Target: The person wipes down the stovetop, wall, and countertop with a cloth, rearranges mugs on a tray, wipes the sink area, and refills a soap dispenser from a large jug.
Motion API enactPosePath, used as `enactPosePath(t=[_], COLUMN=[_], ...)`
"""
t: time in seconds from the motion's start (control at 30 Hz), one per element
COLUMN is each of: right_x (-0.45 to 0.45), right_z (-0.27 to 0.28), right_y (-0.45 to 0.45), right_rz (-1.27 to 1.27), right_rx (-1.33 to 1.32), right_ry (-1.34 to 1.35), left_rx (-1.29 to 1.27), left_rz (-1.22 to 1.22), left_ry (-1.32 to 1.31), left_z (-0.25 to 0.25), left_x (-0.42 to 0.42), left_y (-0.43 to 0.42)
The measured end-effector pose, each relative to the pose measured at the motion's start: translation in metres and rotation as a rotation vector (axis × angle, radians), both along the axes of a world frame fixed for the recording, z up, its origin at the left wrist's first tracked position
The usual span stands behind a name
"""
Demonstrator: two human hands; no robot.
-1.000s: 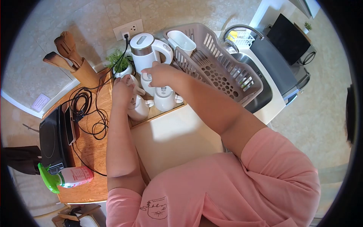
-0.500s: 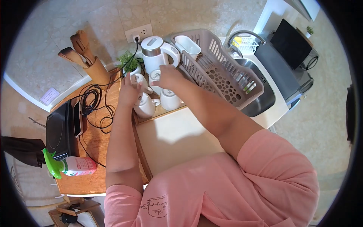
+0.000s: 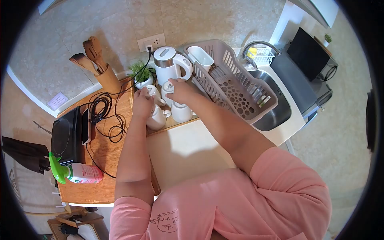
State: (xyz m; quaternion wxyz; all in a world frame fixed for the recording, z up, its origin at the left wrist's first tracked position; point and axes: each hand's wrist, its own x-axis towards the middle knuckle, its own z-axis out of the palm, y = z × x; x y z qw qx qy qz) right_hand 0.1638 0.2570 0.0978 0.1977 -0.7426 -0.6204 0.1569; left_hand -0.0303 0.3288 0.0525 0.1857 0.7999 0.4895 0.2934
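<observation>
Several white mugs stand upside down in a close group on a wooden tray. My left hand [image 3: 143, 104] has its fingers curled at the side of the back left mug [image 3: 152, 91] and hides part of the front left mug [image 3: 157, 119]. Over on the right, my right hand [image 3: 182, 93] grips the back right mug [image 3: 167, 89] near its upturned base. In front of that one sits another mug [image 3: 181, 113], partly covered by my right hand.
Behind the mugs stand a white electric kettle [image 3: 165, 68] and a potted plant [image 3: 140, 74]. A grey dish rack [image 3: 267, 90] lies across the sink [image 3: 282, 112]. Leftward are a utensil holder [image 3: 109, 80], coiled cables [image 3: 102, 108], a black cooktop [image 3: 64, 132] and a spray bottle [image 3: 86, 173].
The view has shifted a little, so the counter sits slightly lower and further right. My left fingers have closed in on the back left mug; my right hand stays at its mug.
</observation>
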Motion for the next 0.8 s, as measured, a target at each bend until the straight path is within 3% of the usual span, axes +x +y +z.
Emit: enactPosePath(t=[0.37,0.7,0.8], right_x=[-0.005,0.01,0.012], right_z=[0.013,0.003,0.008], right_y=[0.025,0.022,0.017], right_rz=[-0.088,-0.063,-0.155], right_rx=[-0.213,-0.078,-0.13], right_ry=[0.028,0.014,0.089], left_rx=[-0.055,-0.071,-0.087], left_rz=[0.028,0.086,0.069], left_ry=[-0.004,0.011,0.055], left_z=[0.002,0.004,0.006], left_x=[0.002,0.002,0.001], left_y=[-0.002,-0.005,-0.005])
